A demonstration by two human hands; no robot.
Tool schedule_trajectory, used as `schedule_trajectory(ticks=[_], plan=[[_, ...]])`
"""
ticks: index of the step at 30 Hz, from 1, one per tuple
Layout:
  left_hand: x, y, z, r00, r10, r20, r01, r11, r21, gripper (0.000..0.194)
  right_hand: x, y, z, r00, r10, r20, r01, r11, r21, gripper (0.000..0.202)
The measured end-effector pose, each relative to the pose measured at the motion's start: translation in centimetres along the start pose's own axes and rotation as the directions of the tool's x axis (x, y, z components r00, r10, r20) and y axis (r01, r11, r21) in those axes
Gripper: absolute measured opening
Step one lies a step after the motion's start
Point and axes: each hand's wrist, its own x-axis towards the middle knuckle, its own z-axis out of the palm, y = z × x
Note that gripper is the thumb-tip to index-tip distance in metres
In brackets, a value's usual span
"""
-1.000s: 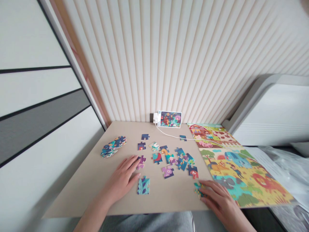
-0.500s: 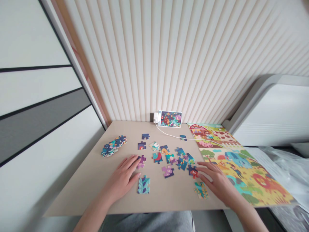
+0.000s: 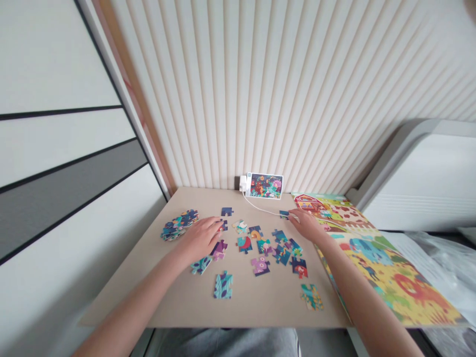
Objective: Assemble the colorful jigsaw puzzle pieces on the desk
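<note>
Over the left part of the table, my left hand (image 3: pixel 201 238) reaches to a dark blue piece (image 3: pixel 223 225), its fingers partly covering it; whether they grip it is unclear. A purple piece (image 3: pixel 218 250) and a teal piece (image 3: pixel 201 266) lie just below this hand. My right hand (image 3: pixel 304 223) is at a small blue piece (image 3: pixel 284 214) near the back of the table, fingertips on its right edge beside the white cable. Between the hands lie several loose pieces, among them a red and teal one (image 3: pixel 244 244) and a pink one (image 3: pixel 260 266).
A pile of pieces (image 3: pixel 179 225) sits at the left. At the back, a picture card (image 3: pixel 265 186) leans on the ribbed wall by a white plug (image 3: pixel 243 183). Farm and animal picture boards (image 3: pixel 394 277) cover the right side. A patterned teal piece (image 3: pixel 223 286) lies near the front.
Both hands have moved away from me, toward the back. The teal piece below my left hand now shows. My right hand has left the red and blue piece. The view has shifted slightly.
</note>
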Motion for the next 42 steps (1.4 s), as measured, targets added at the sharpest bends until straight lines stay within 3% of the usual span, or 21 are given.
schedule_trajectory(ticks=[5, 12, 31, 37, 42], plan=[[4.4, -1.8, 3.0, 0.998, -0.05, -0.043, 0.051, 0.998, 0.034, 0.042, 0.1, 0.4, 2.7, 0.999, 0.034, -0.029, -0.034, 0.999, 0.004, 0.043], [3.6, -2.6, 5.4, 0.999, -0.045, -0.012, 0.044, 0.998, -0.04, 0.047, -0.7, 0.8, 3.7, 0.999, 0.017, -0.029, -0.017, 1.0, 0.005, 0.045], [3.4, -2.8, 5.4, 0.998, -0.068, 0.0, 0.068, 0.992, -0.106, 0.047, -0.4, 1.4, 4.2, 0.996, -0.014, -0.083, 0.017, 0.999, 0.035, 0.04], [2.9, -3.4, 3.7, 0.981, -0.162, -0.103, 0.154, 0.985, -0.081, 0.045, -0.9, 1.9, 3.8, 0.991, -0.018, -0.13, 0.025, 0.998, 0.05, 0.042], [1.8, -3.3, 2.3, 0.983, -0.166, -0.071, 0.163, 0.985, -0.053, 0.04, -1.3, 1.9, 3.0, 0.984, 0.002, -0.179, 0.019, 0.993, 0.114, 0.04]])
